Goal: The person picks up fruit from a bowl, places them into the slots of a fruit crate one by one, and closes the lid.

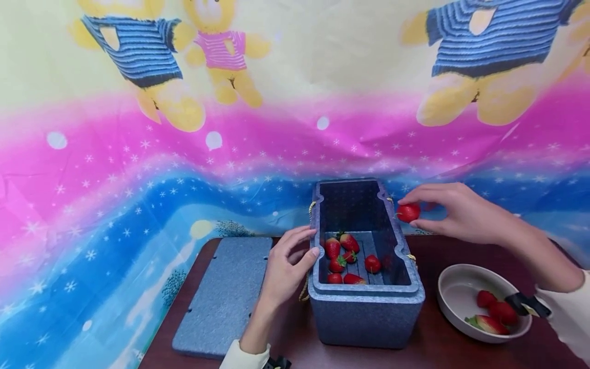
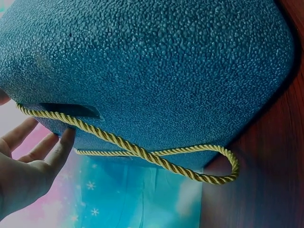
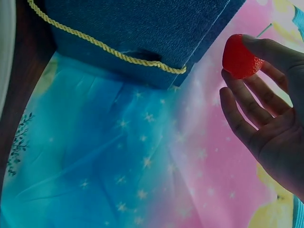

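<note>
My right hand point(image 1: 465, 212) pinches a round red fruit point(image 1: 408, 212) between thumb and fingertips, above the right rim of a blue-grey foam box point(image 1: 366, 320). In the right wrist view the fruit point(image 3: 240, 57) has a thin green stem; its exact kind is unclear. My left hand point(image 1: 288, 264) touches the box's left side near the rim, fingers mostly straight. The left wrist view shows those fingers point(image 2: 61, 147) against the wall beside a gold rope point(image 2: 114, 138). Inside the box lie several strawberries point(image 1: 349, 242) and a rounder red fruit point(image 1: 372, 264).
A beige bowl point(image 1: 454, 307) with a few red fruits, one a strawberry point(image 1: 488, 324), stands right of the box. A flat foam lid point(image 1: 226, 297) lies to the left on the dark wooden table point(image 1: 295, 338). A printed cloth point(image 1: 276, 133) hangs behind.
</note>
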### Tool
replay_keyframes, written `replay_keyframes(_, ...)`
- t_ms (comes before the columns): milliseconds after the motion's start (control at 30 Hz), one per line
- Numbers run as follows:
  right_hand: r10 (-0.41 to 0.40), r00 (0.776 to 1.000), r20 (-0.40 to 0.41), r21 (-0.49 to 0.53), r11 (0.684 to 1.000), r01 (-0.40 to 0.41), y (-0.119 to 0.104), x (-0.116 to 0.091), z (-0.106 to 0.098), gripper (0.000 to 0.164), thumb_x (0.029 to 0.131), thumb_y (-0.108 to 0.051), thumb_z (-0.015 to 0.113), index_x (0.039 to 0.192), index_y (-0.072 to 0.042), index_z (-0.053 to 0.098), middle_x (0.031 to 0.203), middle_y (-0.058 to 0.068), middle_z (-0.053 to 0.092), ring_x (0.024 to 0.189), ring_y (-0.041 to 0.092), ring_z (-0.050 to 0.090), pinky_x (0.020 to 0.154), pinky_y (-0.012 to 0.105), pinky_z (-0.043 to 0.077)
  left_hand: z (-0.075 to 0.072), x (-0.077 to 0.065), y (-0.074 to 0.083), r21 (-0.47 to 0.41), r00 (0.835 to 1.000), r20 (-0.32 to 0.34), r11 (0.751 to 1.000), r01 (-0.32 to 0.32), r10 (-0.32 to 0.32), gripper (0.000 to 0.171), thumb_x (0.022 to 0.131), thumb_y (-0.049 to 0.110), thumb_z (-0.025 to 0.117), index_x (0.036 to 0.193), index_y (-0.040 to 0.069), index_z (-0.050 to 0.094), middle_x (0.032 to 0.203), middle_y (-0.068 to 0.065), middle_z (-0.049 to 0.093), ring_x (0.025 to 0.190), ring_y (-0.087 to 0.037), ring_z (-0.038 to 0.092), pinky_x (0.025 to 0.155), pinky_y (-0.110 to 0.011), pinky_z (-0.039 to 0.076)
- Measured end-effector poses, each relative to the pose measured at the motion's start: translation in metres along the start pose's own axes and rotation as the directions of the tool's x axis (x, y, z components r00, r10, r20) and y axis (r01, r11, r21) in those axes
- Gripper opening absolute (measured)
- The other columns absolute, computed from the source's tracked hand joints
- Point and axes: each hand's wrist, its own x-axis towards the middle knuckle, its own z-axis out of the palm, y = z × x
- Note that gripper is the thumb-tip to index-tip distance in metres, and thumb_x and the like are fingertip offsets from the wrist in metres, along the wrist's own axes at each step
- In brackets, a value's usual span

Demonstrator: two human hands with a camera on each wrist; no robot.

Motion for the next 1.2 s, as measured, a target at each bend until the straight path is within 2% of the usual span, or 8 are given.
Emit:
replay_keyframes(167, 0.001, 0.998, 0.056, 0.009, 1.0, -0.001, -0.005, 0.022, 0.002, 0.052, 0.084, -0.015, 0.093, 0.132, -0.021, 0.074, 0.124, -0.002, 0.076, 0.099, 0.013, 0.075, 0.073, 0.024, 0.063, 0.0, 0.001, 0.001, 0.009, 1.0, -0.007, 1.0, 0.004, -0.004, 0.038, 0.102, 0.024, 0.074, 0.14, 0.02, 0.072, 0.152, -0.004, 0.062, 0.133, -0.027, 0.067, 0.109, -0.051, 0.057)
replay_keyframes(367, 0.058, 0.987, 0.149, 0.025, 0.998, -0.063, -0.012, 0.05, 0.007, 0.045, 0.09, -0.019, 0.088, 0.133, -0.022, 0.074, 0.123, -0.002, 0.074, 0.1, 0.01, 0.071, 0.077, 0.025, 0.062, -0.001, 0.0, 0.002, 0.007, 1.0, 0.005, 1.0, 0.001, -0.001, 0.039, 0.102, 0.023, 0.074, 0.141, 0.018, 0.071, 0.153, -0.006, 0.061, 0.132, -0.029, 0.068, 0.109, -0.055, 0.056)
replay_keyframes(667, 0.057, 0.972, 0.23, 0.036, 0.997, -0.067, -0.005, 0.084, 0.031, 0.039, 0.093, -0.017, 0.086, 0.13, -0.016, 0.076, 0.121, 0.003, 0.075, 0.099, 0.017, 0.071, 0.084, 0.042, 0.066, -0.001, 0.001, 0.004, 0.014, 1.0, 0.008, 1.0, -0.014, 0.014, 0.039, 0.102, 0.022, 0.074, 0.141, 0.017, 0.071, 0.153, -0.006, 0.061, 0.132, -0.029, 0.067, 0.108, -0.053, 0.057)
replay_keyframes(1000, 0.03, 0.954, 0.297, 0.032, 0.999, -0.041, 0.007, 0.106, 0.059, 0.036, 0.092, -0.017, 0.086, 0.126, -0.012, 0.076, 0.12, 0.006, 0.075, 0.101, 0.018, 0.071, 0.089, 0.043, 0.065, -0.001, 0.001, 0.004, 0.013, 1.0, 0.015, 1.0, -0.008, 0.007, 0.04, 0.102, 0.023, 0.074, 0.142, 0.017, 0.071, 0.153, -0.006, 0.061, 0.131, -0.028, 0.068, 0.108, -0.05, 0.058)
replay_keyframes(1200, 0.024, 0.932, 0.362, 0.062, 0.997, -0.05, 0.011, 0.108, 0.071, 0.036, 0.092, -0.016, 0.086, 0.126, -0.01, 0.076, 0.121, 0.009, 0.075, 0.103, 0.021, 0.072, 0.092, 0.047, 0.065, -0.002, 0.001, 0.003, 0.024, 1.0, 0.018, 1.0, -0.002, 0.002, 0.04, 0.102, 0.024, 0.074, 0.141, 0.019, 0.071, 0.153, -0.005, 0.061, 0.132, -0.026, 0.068, 0.108, -0.045, 0.059)
